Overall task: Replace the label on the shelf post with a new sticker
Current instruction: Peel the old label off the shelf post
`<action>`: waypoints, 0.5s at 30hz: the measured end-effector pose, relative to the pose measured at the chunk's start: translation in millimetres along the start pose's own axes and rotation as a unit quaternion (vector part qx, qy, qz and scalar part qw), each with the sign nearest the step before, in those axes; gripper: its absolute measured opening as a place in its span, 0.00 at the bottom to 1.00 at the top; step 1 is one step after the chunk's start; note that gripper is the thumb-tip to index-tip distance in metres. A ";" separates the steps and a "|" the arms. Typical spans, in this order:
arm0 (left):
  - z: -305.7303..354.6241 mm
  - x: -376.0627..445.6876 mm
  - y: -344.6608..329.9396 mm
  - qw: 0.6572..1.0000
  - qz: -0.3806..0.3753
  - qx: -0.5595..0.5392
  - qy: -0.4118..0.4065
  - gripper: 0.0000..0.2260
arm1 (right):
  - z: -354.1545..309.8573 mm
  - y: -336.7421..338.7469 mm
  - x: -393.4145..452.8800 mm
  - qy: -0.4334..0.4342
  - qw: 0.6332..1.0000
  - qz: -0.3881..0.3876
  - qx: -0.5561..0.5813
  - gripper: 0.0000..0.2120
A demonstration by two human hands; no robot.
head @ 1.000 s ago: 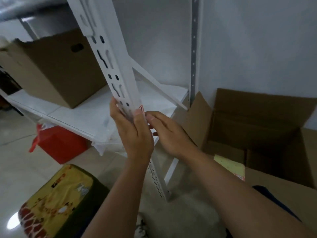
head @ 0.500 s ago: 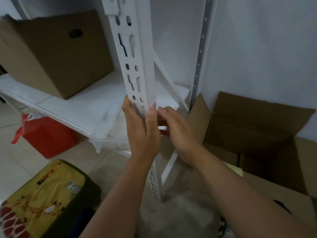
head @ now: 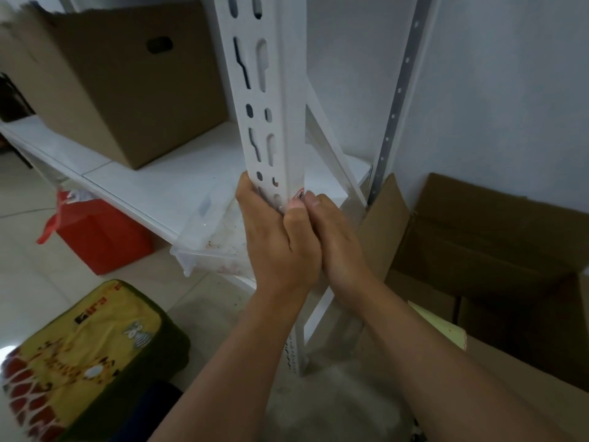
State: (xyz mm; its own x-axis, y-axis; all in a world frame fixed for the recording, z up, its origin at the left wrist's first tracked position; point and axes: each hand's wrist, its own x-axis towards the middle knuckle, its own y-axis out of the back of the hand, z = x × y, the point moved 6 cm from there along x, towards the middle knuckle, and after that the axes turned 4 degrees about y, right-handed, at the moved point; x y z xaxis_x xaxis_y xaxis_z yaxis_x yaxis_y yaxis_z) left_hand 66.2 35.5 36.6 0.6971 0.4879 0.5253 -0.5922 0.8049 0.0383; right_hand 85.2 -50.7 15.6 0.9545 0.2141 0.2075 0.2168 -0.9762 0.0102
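Left hand (head: pixel 280 240) wraps the rigid white shelf post (head: pixel 280 122) while the right hand (head: pixel 334 237) picks at the thin, flimsy label (head: pixel 299 195), best lifted by its edge.

- Shelf post (head: pixel 288 100): white, punched with dark slots and oval holes.
- Sticker (head: pixel 299 195) on post: white with red and black marking.
- Cardboard box (head: pixel 105 84) on shelf: plain brown.
- Bag (head: pixel 95 231) under shelf: red.
- Cushion (head: pixel 79 355): yellow, cartoon animal print, dark green edge.
- Open carton (head: pixel 497 237): brown.
- Wall (head: pixel 510 74): white.
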 end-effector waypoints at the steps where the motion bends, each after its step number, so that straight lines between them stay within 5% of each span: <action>1: -0.1 -0.5 -0.2 1.000 0.002 -0.003 0.001 0.23 | 0.5 -0.1 0.7 0.001 1.000 -0.002 -0.010 0.30; 15: -2.0 -1.8 -0.9 0.999 0.010 -0.031 0.021 0.21 | 3.2 1.3 -1.3 0.012 1.000 -0.007 -0.013 0.30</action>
State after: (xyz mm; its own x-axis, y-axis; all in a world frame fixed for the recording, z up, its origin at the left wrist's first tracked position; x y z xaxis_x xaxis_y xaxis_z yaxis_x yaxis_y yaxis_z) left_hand 66.3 34.6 34.0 0.7024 0.5164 0.4900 -0.5803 0.8140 -0.0260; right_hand 84.9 -52.1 12.2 0.9464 0.2265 0.2304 0.2235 -0.9739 0.0393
